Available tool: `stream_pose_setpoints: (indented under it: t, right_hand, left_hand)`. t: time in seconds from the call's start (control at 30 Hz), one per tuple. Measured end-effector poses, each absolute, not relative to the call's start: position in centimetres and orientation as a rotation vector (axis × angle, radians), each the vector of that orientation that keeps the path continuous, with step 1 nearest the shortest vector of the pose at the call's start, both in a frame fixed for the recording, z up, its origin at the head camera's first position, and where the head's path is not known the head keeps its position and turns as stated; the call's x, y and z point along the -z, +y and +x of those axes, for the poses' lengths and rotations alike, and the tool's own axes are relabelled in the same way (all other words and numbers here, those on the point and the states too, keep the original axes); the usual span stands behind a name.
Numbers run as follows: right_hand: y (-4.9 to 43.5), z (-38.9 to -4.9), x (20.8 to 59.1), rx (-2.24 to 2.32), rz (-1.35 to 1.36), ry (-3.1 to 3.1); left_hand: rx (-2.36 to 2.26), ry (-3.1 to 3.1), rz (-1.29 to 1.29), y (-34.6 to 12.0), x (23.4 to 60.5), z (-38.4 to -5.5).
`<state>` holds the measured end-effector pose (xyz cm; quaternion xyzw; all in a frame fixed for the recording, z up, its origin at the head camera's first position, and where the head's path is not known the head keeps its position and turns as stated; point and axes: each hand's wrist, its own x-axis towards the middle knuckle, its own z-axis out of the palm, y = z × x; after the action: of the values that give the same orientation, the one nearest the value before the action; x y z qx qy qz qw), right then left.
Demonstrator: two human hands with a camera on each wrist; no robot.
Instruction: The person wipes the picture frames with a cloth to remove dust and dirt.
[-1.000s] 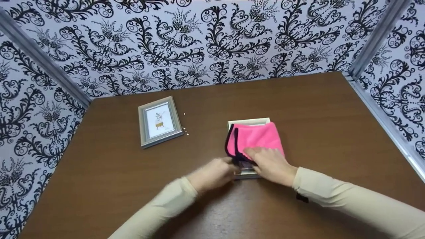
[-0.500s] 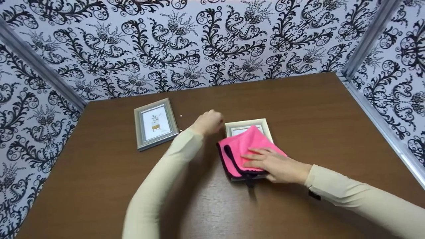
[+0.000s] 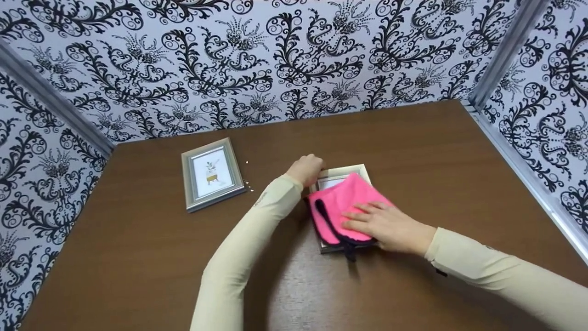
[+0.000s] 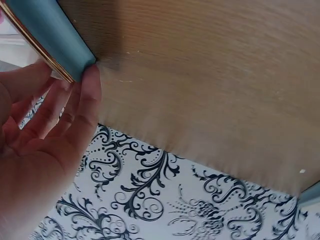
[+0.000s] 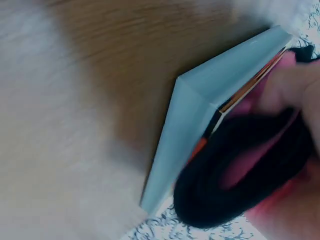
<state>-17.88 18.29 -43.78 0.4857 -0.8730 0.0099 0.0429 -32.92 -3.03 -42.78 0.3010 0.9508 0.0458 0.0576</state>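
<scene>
A picture frame (image 3: 337,171) with a pale border lies on the brown table, mostly covered by a pink cloth (image 3: 337,202) with black edging. My left hand (image 3: 307,169) grips the frame's far left corner; in the left wrist view its thumb and fingers close round the blue-grey side (image 4: 60,40). My right hand (image 3: 386,226) lies on the cloth with fingers spread and extended, pressing it onto the frame. In the right wrist view, the cloth's black edging (image 5: 210,195) loops out beside the hand, over the near corner of the frame.
A second picture frame (image 3: 213,174) with a plant drawing lies at the left of the table (image 3: 138,239). Several small white bits (image 3: 249,185) are scattered by its right edge. Patterned wall panels (image 3: 257,59) with grey metal posts (image 3: 500,59) enclose the table's back and sides.
My left hand has left the frame's near edge and moved away to its far left corner, which it now grips. The cloth has slid nearer under my right hand, baring the frame's far end.
</scene>
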Motion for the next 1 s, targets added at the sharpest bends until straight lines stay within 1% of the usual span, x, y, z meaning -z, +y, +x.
stream_pose_setpoints:
  t: [0.2,0.37,0.47,0.7,0.87,1.0]
  right_hand:
    - [18.5,-15.3,43.4,0.146,1.138,-2.62]
    - [16.4,-13.6,43.1,0.075,1.049,-2.722]
    - [15.1,-13.4,43.1,-0.062,1.111,-2.782]
    - [14.6,-14.2,43.9,-0.41,1.443,-2.757]
    - [15.9,-14.6,44.0,-0.346,1.667,-2.569]
    - [17.4,-15.1,43.9,-0.323,1.719,-2.458]
  left_hand:
    - [-0.132,2.906,0.921,-3.1,42.5,-33.0]
    - [-0.147,2.911,0.913,-3.2,42.7,-33.0]
    - [-0.162,2.915,0.91,-3.0,42.8,-33.0]
    - [-0.165,2.88,0.924,-2.9,42.8,-33.1]
    - [-0.172,2.857,0.902,-3.0,42.7,-33.1]
    - [-0.195,2.838,0.944,-3.1,42.9,-33.2]
